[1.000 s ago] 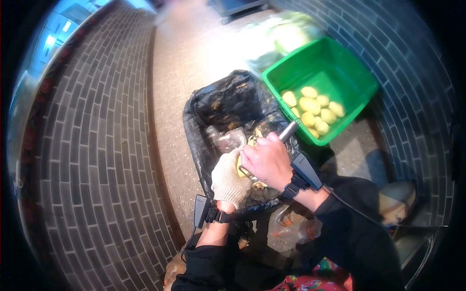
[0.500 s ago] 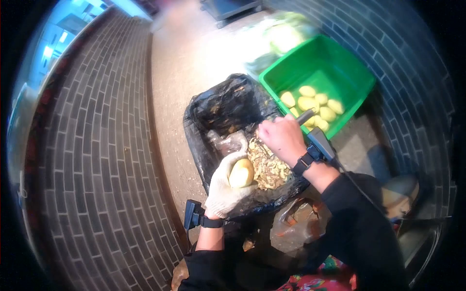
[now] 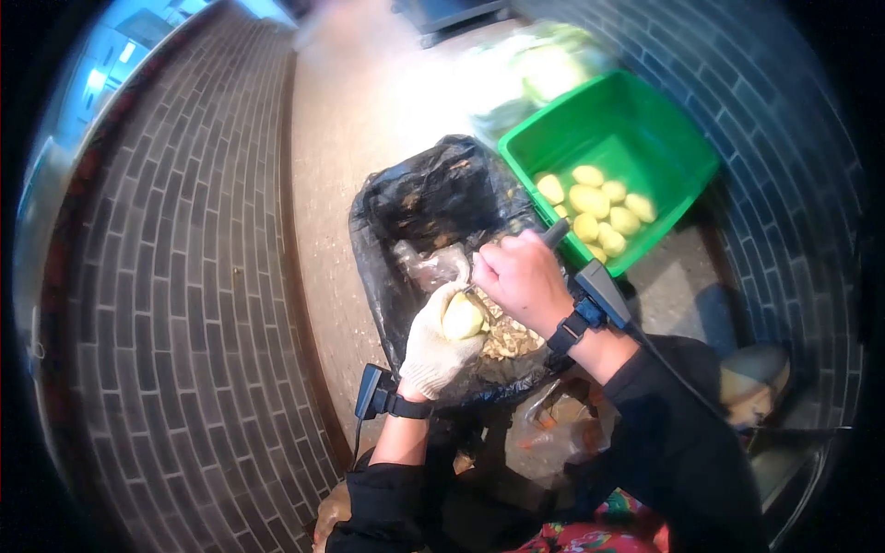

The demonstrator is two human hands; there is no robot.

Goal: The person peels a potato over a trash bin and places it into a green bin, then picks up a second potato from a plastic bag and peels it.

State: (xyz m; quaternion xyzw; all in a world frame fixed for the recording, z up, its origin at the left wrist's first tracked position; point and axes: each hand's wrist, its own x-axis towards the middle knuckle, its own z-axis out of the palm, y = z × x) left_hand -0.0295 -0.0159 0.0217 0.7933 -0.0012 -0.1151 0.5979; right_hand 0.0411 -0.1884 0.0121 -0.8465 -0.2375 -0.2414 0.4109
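White knit covers the left hand [image 3: 435,339], which is cupped palm-up, fingers curled around a pale potato [image 3: 463,317]. The potato sits over the near half of a container lined with black plastic [image 3: 380,230], above a heap of peelings [image 3: 509,341]. The left forearm enters from the bottom of the view, close to upright in it.

The right hand [image 3: 527,278] is bare and clenched in a fist around a dark-handled tool [image 3: 555,232]. Its forearm slants in from the lower right; the knuckles face up. The handle projects beyond the fist toward the rim of a green tub [image 3: 678,175]. The tool's other end is too small to judge for contact with the potato.

Edges noted: the green tub stands just beside the lined container's right side, its near rim close to the handle. Several potatoes [image 3: 590,201] lie in it toward that rim. Open room noted: a strip of floor [image 3: 324,230] runs between the lined container and the brick wall [image 3: 198,276] on the left; inside the container, space remains beyond both hands, above a crumpled clear bag [image 3: 431,267].
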